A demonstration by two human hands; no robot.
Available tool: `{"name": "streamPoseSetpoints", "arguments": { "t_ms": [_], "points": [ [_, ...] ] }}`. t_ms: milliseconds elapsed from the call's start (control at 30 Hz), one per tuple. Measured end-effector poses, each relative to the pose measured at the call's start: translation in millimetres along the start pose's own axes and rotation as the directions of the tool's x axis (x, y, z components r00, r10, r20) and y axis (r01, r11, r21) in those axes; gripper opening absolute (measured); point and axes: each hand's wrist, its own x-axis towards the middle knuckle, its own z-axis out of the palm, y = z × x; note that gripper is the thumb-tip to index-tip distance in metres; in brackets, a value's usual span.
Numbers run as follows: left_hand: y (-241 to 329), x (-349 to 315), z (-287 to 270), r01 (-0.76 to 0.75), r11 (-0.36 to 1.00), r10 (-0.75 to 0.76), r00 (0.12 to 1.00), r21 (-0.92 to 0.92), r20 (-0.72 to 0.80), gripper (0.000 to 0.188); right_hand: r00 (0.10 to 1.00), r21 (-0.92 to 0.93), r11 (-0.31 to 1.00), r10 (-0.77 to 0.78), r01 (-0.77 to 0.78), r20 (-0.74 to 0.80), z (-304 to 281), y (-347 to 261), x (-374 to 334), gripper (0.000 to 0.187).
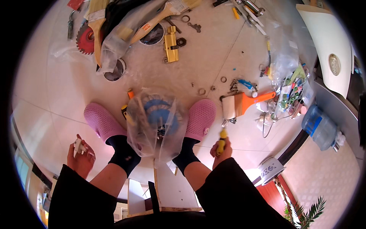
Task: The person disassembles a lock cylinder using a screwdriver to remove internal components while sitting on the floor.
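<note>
At the lower left, my left hand (81, 161) has its fingers closed round a small white plastic piece (79, 146). My right hand (222, 152), beyond the right foot, grips a short yellow-handled tool (221, 142); its tip is too blurred to tell the kind. Between my feet stands a clear plastic bag (141, 129) with round blue things (158, 108) and some small metal parts inside. Just past my right hand, an orange-handled paintbrush (244, 104) lies on the floor. By the bag's left side, a black and yellow object (125, 112) is partly hidden.
Paintbrushes (97, 28), a red saw blade (85, 39), a brass lock cylinder (171, 45) and loose rings lie ahead. On the right are a bag of coloured electronic parts (291, 93), a water jug (320, 128) and a patterned pot (270, 168). Pink clogs (103, 121) are on my feet.
</note>
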Motion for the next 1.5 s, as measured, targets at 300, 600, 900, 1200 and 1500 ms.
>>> {"name": "streamPoseSetpoints", "arguments": {
  "t_ms": [300,600,900,1200,1500],
  "points": [
    [7,4,0,-0.034,0.999,0.031,0.993,0.020,0.117,0.028,0.882,-0.473,0.778,-0.471,0.414,-0.002,-9,46,-10,0.042],
    [9,3,-4,-0.024,0.999,0.030,0.990,-0.044,0.135,0.029,0.761,-0.555,0.550,-0.590,0.624,0.271,29,32,-37,0.016],
    [6,4,-2,-0.029,0.999,0.033,0.990,-0.034,0.140,0.030,0.716,-0.681,0.317,-0.539,0.660,0.443,28,6,-37,0.015],
    [3,4,0,-0.015,0.999,0.021,0.987,-0.040,0.161,0.031,0.782,-0.865,0.166,-0.532,0.474,0.326,-25,17,-12,0.024],
    [3,6,5,-0.020,1.000,0.024,0.980,-0.025,0.196,0.031,0.709,-0.800,0.085,-0.524,0.594,0.471,-23,18,-6,0.019]
  ]
}}
